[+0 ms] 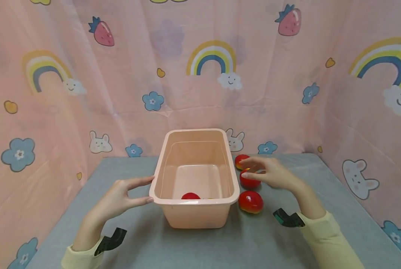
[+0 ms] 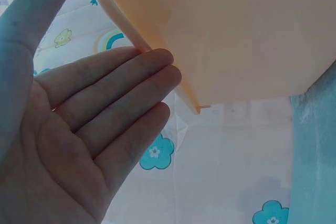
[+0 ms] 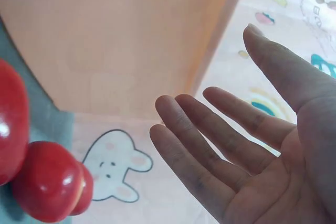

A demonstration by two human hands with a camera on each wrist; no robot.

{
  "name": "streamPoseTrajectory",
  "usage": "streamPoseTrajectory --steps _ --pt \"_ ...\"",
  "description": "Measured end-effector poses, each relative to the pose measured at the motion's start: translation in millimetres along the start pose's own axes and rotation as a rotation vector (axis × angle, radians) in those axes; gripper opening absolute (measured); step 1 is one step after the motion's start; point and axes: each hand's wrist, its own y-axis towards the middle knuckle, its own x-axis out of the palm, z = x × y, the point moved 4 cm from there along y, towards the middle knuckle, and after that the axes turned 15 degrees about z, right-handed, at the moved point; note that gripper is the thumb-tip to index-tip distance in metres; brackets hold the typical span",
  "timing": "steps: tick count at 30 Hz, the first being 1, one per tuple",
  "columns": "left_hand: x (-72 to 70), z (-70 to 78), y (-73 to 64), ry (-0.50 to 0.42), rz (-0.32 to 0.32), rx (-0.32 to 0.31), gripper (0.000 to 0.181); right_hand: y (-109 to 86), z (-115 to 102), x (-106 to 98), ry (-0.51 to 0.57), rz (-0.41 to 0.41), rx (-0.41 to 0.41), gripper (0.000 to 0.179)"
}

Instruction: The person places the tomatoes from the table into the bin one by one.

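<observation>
A peach-coloured plastic bin (image 1: 196, 215) stands upright in the middle of the table. My left hand (image 1: 114, 200) touches its left rim with thumb and fingertips, the fingers straight in the left wrist view. To the right of the bin, three shiny red fruits with yellowish undersides form a row: a near one (image 1: 251, 202), a middle one (image 1: 250, 181) and a far one (image 1: 241, 161). Over the middle and far fruits is my right hand (image 1: 271, 172), fingers extended and nothing held. Inside the bin, a red fruit (image 1: 190, 196) shows partly above the front rim, which hides the rest.
A grey cloth-covered table (image 1: 126, 239) lies under everything. Behind it and along the sides hangs a pink curtain (image 1: 173, 37) printed with rainbows, rabbits and flowers. Dark wrist devices sit at both cuffs, the left one (image 1: 111, 241) and the right one (image 1: 288, 218).
</observation>
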Motion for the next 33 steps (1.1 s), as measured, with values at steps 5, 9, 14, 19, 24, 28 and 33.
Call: streamPoseTrajectory --steps 5,9,14,19,24,28,33 --pt "0.3 -0.1 -0.1 0.001 0.002 -0.001 0.059 -5.5 8.6 3.6 0.004 -0.011 0.058 0.055" --pt "0.0 0.0 -0.1 0.002 0.004 -0.003 0.059 -9.7 15.9 6.5 -0.002 -0.021 0.103 0.056" --pt "-0.2 -0.1 -0.2 0.003 0.004 -0.001 0.058 -15.0 24.2 8.7 0.005 -0.034 0.134 0.056" --pt "0.1 -1.0 -0.2 0.002 0.004 -0.005 0.059 -19.2 32.3 11.3 -0.002 -0.039 0.133 0.058" --pt "0.2 -1.8 -0.1 0.0 0.003 -0.008 0.059 -22.3 40.4 13.9 -0.011 -0.035 0.134 0.059" --pt "0.3 -1.8 -0.1 -0.005 0.0 -0.007 0.059 -25.3 45.4 14.9 -0.003 -0.033 0.135 0.058" --pt "0.2 -1.5 0.1 -0.009 0.0 -0.002 0.059 -29.2 52.8 16.3 0.015 -0.035 0.142 0.054"
